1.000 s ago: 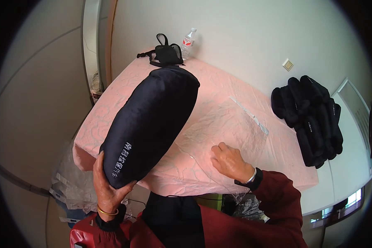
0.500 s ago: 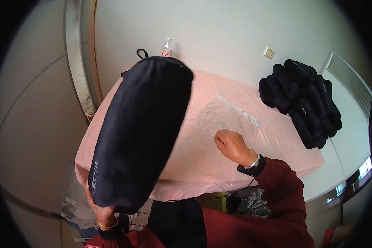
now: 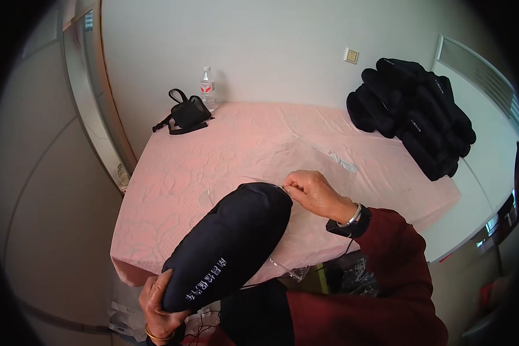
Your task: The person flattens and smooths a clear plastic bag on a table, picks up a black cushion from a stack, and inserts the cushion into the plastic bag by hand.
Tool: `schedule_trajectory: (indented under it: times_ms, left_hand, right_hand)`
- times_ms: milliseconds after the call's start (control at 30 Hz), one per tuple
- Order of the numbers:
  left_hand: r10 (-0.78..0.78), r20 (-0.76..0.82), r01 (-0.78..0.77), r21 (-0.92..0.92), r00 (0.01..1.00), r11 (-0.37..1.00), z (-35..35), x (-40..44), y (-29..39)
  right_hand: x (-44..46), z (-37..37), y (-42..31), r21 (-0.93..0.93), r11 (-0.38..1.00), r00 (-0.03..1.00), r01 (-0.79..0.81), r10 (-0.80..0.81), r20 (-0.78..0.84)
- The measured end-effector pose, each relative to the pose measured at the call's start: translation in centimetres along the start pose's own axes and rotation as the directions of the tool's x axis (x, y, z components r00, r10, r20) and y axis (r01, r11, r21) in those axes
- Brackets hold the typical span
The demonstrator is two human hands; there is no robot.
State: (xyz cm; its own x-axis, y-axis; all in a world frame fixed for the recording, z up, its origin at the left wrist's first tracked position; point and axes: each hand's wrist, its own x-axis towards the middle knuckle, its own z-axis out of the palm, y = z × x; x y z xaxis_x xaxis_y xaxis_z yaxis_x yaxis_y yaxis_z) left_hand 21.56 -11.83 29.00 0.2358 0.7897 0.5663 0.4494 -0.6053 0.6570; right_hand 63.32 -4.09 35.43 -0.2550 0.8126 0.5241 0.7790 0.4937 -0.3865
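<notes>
A dark navy cushion (image 3: 228,245) with white lettering lies slanted over the front edge of the pink-covered table (image 3: 161,190). My left hand (image 3: 158,303) grips its lower left end, thumb and fingers wrapped round it. At its upper right end my right hand (image 3: 316,195) pinches the edge of a clear plastic bag (image 3: 271,158). The bag spreads over the cloth behind the cushion, and its opening lies at the cushion's far end. How far the cushion is inside the bag is hard to tell.
A pile of similar dark cushions (image 3: 412,112) lies at the back right. Near the wall at the back left stand a plastic bottle (image 3: 208,89) and a black strapped pouch (image 3: 187,113). Crumpled clear plastic (image 3: 127,320) hangs below the table's left front corner.
The cushion has come down from its raised position, its far end now low beside my right hand. My right hand has closed on the bag's edge. The view has shifted.
</notes>
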Motion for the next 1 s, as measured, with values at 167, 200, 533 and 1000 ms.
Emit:
schedule_trajectory:
  times_ms: [167,200,533,1000]
  left_hand:
    - [0.047,0.092,-0.066,0.207,0.995,0.976,0.1,0.9,1.3]
    - [0.061,0.100,-0.081,0.208,0.993,0.975,0.3,1.1,1.5]
    - [0.151,0.110,-0.161,0.091,0.982,0.983,5.4,4.6,3.1]
    - [0.084,0.155,-0.100,0.093,0.984,0.991,9.7,6.4,3.1]
  right_hand:
    - [0.5,1.2,-2.3,0.024,0.995,0.989,0.100,-0.096,-0.112]
    - [0.5,1.5,-2.6,0.037,0.991,0.984,0.127,-0.121,-0.130]
    - [0.1,3.6,-7.9,0.236,0.938,0.957,0.253,-0.208,-0.202]
    - [-7.3,0.8,-4.6,0.240,0.922,0.945,0.304,-0.260,-0.200]
